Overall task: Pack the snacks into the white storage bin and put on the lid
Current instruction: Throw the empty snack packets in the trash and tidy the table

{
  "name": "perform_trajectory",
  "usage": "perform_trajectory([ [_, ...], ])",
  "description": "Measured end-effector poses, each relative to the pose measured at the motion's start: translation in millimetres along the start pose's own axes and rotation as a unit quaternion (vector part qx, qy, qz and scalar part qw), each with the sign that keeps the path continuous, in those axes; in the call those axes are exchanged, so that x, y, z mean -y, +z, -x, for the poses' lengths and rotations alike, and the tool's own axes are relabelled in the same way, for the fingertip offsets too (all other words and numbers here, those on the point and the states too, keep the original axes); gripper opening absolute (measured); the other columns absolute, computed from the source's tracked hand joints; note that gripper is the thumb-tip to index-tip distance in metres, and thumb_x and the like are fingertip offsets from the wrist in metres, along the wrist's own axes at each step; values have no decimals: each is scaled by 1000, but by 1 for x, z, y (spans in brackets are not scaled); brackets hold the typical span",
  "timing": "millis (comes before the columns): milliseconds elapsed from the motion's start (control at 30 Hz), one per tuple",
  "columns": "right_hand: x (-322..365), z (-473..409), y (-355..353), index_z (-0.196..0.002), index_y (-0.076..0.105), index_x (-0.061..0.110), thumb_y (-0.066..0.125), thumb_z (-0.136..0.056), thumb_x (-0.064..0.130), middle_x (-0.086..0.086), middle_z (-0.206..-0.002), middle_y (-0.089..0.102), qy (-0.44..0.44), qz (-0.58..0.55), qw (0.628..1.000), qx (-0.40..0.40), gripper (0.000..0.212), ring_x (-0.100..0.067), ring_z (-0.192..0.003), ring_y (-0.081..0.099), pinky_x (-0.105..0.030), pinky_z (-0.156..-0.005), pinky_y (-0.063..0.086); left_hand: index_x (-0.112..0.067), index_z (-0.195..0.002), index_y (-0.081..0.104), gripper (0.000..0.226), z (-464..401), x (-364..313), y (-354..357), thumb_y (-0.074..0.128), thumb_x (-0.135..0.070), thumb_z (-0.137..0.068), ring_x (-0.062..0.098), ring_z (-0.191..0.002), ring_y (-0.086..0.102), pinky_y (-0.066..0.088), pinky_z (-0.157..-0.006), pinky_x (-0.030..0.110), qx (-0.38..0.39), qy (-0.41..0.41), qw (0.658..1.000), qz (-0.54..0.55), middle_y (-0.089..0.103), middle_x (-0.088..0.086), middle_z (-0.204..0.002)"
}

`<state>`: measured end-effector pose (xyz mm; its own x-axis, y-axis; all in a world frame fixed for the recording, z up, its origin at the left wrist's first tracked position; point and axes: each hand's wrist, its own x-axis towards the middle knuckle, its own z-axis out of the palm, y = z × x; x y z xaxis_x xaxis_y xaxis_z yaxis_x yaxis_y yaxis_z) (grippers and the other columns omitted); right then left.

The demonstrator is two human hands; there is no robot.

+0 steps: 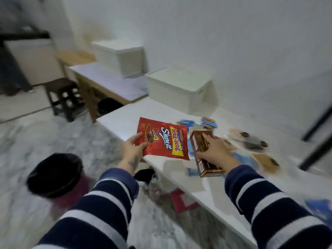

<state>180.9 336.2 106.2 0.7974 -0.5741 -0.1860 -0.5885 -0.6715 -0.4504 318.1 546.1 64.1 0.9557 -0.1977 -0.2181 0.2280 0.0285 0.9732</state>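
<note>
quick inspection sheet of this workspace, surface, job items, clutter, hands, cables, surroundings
surface: white counter, snacks spread on it
job's things: red snack bag and brown box both held; white storage bin lidded at the counter's far end; blurred small packets
clutter: second white bin on the lower table
grippers: left hand grips the bag; right hand grips the box
cables: nothing seen
surroundings: black-lined bin, dark stool on the floor

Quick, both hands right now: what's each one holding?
Left hand: grips the red foil Beng-Beng snack bag by its edge.
Right hand: grips the brown cardboard snack box.
</note>
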Motion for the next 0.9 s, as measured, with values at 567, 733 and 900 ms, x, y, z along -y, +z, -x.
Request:
perform_trajectory([
  [567,367,-128,230,-143,32,29,68,-78,37,-6,-125,47,-197,28,961,191,75,-27,-108,56,-43,-95,49,-26,-115,66,44,-166,36,-346,73,-9,-75,22,-92,67,54,-90,42,-263,-79,955,-111,68,0,-108],
  [733,428,-153,320,-142,33,29,66,-78,42,-9,-132,51,-219,75,934,271,73,-27,-115,55,-37,-94,47,-27,-111,66,40,-203,81,-416,69,-9,-75,31,-93,67,56,-84,50,-309,-145,937,-70,66,10,-110],
  [900,481,-201,421,-141,35,32,68,-75,42,-13,-131,47,-227,123,905,337,74,-32,-116,54,-38,-97,46,-28,-112,63,41,-263,125,-470,68,-6,-77,32,-93,67,56,-83,50,-345,-203,916,-34,65,12,-113],
])
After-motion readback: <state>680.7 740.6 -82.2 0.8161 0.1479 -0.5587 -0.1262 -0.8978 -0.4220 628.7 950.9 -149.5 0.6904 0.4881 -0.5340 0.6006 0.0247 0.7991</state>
